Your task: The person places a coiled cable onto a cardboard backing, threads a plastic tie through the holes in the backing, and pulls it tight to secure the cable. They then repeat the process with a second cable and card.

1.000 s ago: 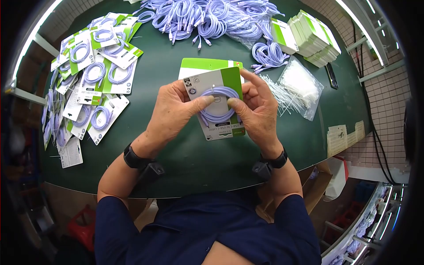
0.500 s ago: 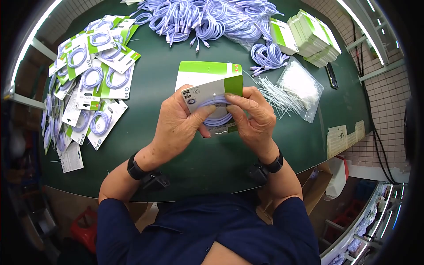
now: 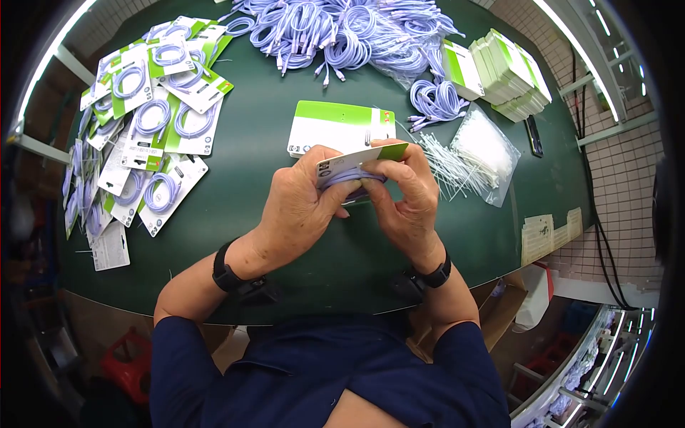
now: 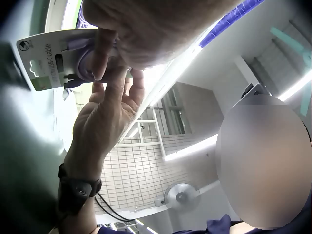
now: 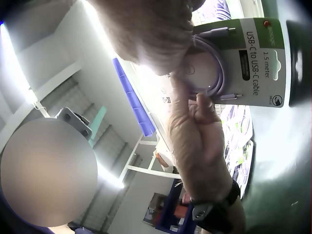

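Observation:
Both hands hold a white, grey and green retail card (image 5: pixel 265 63) printed "USB-C to USB-C cable", with a coiled lilac cable (image 5: pixel 222 73) against its face. My left hand (image 3: pixel 303 196) grips the card's left side, thumb on the coil. From the other side my right hand (image 3: pixel 410 196) pinches at the coil's middle with thumb and index finger close together. In the head view the card is tilted, and the fingers cover much of the coil. Just beyond it on the green table lies a stack of similar cards (image 3: pixel 332 132).
Carded cables (image 3: pixel 150 118) pile up at the left. Loose lilac cables (image 3: pixel 307 32) heap at the back, with a smaller bundle (image 3: pixel 435 101) nearer. White cable ties (image 3: pixel 446 167), a clear bag (image 3: pixel 503 160) of ties, card stacks (image 3: pixel 503 68) and a black cutter (image 3: pixel 534 135) are at the right.
The card has tipped, showing less of its face to the head view. The right index finger has come over the coil beside the thumb. Both hands stay on the card.

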Available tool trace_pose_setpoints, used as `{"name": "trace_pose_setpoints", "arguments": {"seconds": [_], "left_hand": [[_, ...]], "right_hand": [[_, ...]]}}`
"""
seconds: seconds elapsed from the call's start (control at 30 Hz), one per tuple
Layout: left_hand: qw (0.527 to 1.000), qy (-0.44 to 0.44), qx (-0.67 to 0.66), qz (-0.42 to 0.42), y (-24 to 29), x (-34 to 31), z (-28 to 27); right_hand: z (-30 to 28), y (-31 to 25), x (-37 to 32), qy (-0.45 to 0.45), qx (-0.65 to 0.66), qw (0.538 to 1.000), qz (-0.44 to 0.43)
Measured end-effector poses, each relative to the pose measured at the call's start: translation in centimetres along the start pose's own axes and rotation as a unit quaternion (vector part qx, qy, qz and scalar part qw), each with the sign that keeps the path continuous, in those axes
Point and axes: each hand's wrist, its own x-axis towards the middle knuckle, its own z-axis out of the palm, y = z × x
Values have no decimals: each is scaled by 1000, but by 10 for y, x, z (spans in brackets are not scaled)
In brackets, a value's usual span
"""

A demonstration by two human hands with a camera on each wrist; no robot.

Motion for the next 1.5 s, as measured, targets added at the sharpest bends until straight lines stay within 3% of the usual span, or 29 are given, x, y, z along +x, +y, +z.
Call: {"name": "trace_pose_setpoints", "arguments": {"seconds": [0.17, 0.37, 0.5, 0.57, 0.63, 0.7, 0.77, 0.8, 0.87, 1.03, 1.17, 1.27, 1.5], "left_hand": [[1000, -5, 8, -29, -5, -2, -2], [999, -18, -36, -32, -8, 2, 1], [993, -37, -105, -36, -10, 6, -5], [991, -42, -120, -46, -5, 8, -10], [991, -31, -122, -48, -2, 10, -14], [990, -25, -127, -59, 1, 14, -15], [991, -7, -115, -66, 1, 15, -19], [990, -20, -122, -72, -2, 16, -18], [988, -28, -129, -83, -4, 17, -19], [988, -45, -125, -77, -10, 16, -17], [989, -43, -119, -71, -8, 16, -16], [991, -48, -107, -67, -6, 16, -14], [989, -83, -91, -84, -4, 7, -12]], "right_hand": [[2, 2, -3, -26, 18, 999, 32], [4, 0, -3, -46, 31, 998, 9], [-17, -2, 9, 53, 50, 997, 17], [-36, 5, 16, 146, 71, 982, 97], [-65, 32, 12, 80, -65, 974, 200], [-86, 63, 2, -72, -248, 935, 244], [-94, 83, -9, -183, -324, 893, 254], [-95, 89, -11, -187, -312, 898, 248], [-96, 88, -8, -244, -309, 845, 363], [-94, 97, -13, -244, -326, 833, 375], [-88, 96, -17, -245, -360, 851, 293], [-86, 97, -17, -182, -347, 885, 250], [-88, 93, -18, -154, -300, 900, 277]]}}
